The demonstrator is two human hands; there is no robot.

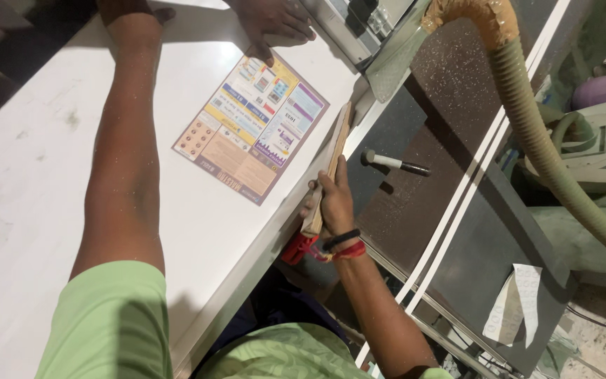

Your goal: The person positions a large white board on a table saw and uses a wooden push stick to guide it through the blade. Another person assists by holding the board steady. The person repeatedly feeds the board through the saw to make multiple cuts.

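Gripping wood strip | right hand | white panel edge

Hammer, dust hose, paper sheet

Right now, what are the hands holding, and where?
The right hand grips a thin wooden strip near its lower end, against the white board edge. The left hand lies on the board, holding nothing.

White board carrying multicoloured label; green sleeve, red-and-black wristbands, dark speckled table, olive hose showing.
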